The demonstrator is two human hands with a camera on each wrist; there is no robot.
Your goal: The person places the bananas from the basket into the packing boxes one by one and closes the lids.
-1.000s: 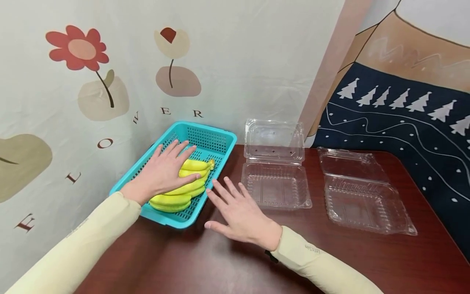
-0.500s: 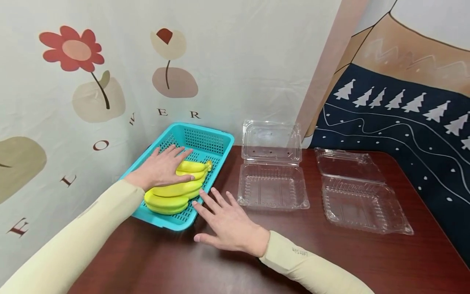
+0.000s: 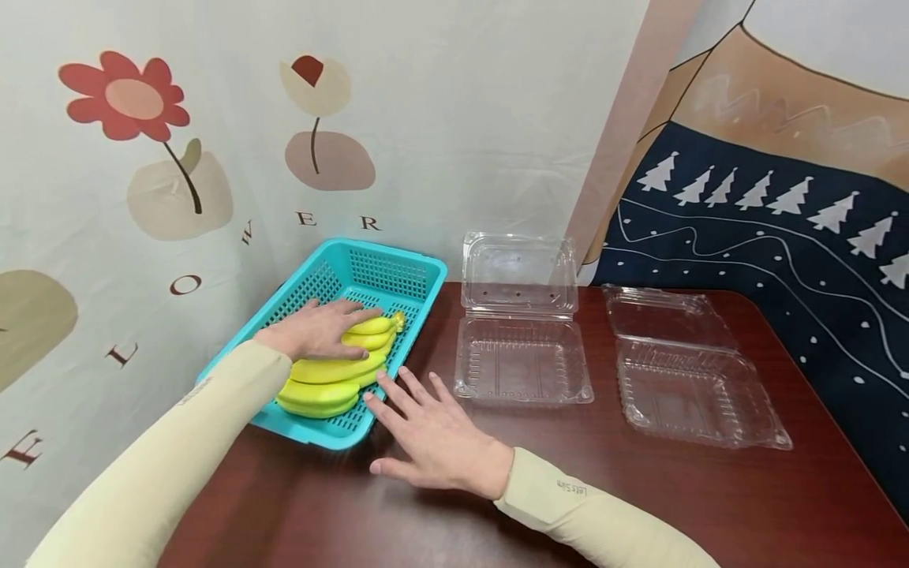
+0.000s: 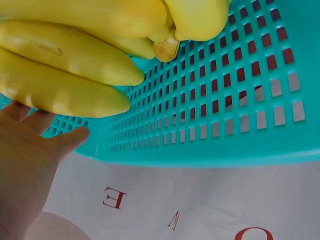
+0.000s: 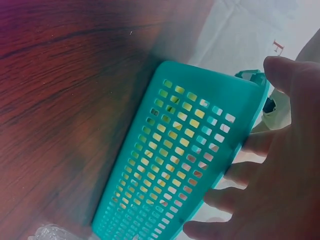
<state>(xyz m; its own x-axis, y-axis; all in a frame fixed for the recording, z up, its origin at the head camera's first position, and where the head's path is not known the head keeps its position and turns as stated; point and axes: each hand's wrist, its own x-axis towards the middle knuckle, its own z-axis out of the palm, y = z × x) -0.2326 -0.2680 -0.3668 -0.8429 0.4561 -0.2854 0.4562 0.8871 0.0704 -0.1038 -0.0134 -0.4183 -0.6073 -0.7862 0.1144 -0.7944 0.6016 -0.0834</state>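
Observation:
A bunch of yellow bananas (image 3: 327, 371) lies in the turquoise plastic basket (image 3: 305, 436), its stem end toward the basket's right side. My left hand (image 3: 323, 330) is inside the basket over the far side of the bunch, fingers spread and loosely bent. In the left wrist view, that hand's fingertips pass out of sight behind the outermost banana (image 4: 65, 90), with the thumb held apart. At the right long side of the basket my right hand (image 3: 443, 438) is spread, palm down. Its fingertips are right at the basket's rim (image 5: 222, 172) in the right wrist view.
Two clear plastic clamshell boxes stand opened on the dark red table (image 3: 568, 465): one clamshell (image 3: 521, 363) right of the basket, the other clamshell (image 3: 699, 398) farther right. A flower-printed cloth (image 3: 440, 118) hangs behind the basket; a navy cloth with trees (image 3: 746, 229) hangs at right.
My left hand has sunk lower into the basket, close over the bananas. My right hand has moved left with the fingers reaching the basket's rim. The head view has shifted slightly.

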